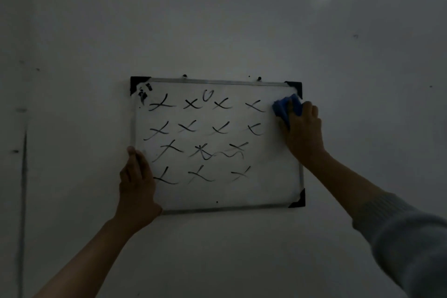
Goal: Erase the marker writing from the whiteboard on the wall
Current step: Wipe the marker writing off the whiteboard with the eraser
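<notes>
A small whiteboard (266,191) with a metal frame and black corner caps hangs on a grey wall. Black marker crosses (193,128) in several rows cover its left and middle parts; the right-hand strip looks wiped. My right hand (303,128) presses a blue eraser (286,106) against the board near its top right corner. My left hand (136,181) lies flat on the board's lower left edge, fingers pointing up, holding nothing.
Two dark hooks or screws (185,76) (259,78) sit above the top frame. The wall (217,19) around the board is bare and dim, with a few small dark marks and a vertical line (23,176) at the far left.
</notes>
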